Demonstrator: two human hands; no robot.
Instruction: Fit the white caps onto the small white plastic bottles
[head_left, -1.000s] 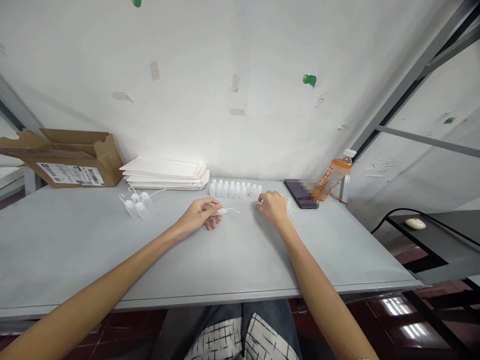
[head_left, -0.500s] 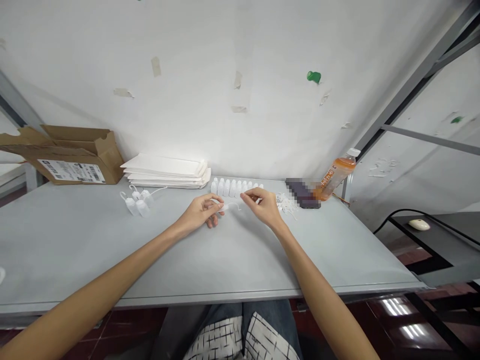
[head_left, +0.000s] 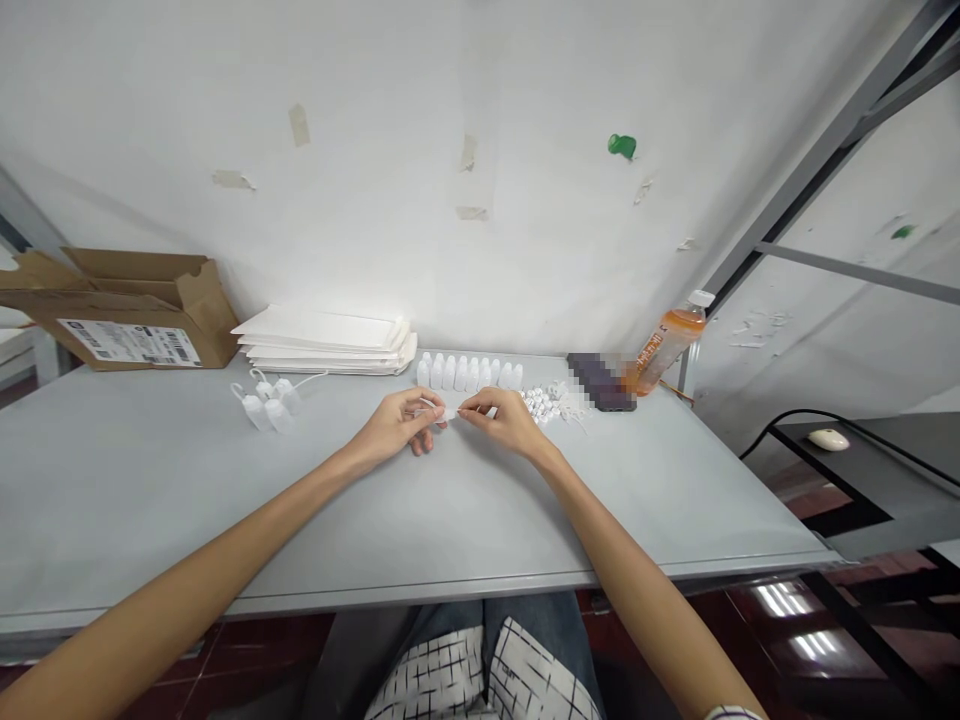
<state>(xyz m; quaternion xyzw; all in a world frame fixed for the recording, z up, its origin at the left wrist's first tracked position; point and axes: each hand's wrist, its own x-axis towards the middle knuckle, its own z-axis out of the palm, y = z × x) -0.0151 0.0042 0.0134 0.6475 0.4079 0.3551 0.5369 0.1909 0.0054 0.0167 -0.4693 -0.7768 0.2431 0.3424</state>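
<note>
Over the middle of the table my left hand [head_left: 401, 425] is closed, gripping a small translucent white plastic bottle [head_left: 450, 413] lying sideways, mostly hidden by the fingers. My right hand [head_left: 504, 418] meets it from the right, thumb and forefinger pinched at the bottle's end; what is between those fingertips is too small to make out. Small white bottles [head_left: 460, 374] stand in rows just behind my hands. To the right of my right hand lies a pile of small white plastic pieces [head_left: 551, 402], some with thin tails.
Several small bottles with looped strings [head_left: 268, 405] sit at the left. Behind them are a stack of white envelopes [head_left: 322, 340] and an open cardboard box [head_left: 142, 310]. A dark phone-like object [head_left: 600, 380] and a tilted bottle of orange drink [head_left: 667, 345] stand at the right.
My right hand has moved left, from apart to the end of the small bottle. The thin white strand that stuck out there is now hidden. My left hand keeps its grip.
</note>
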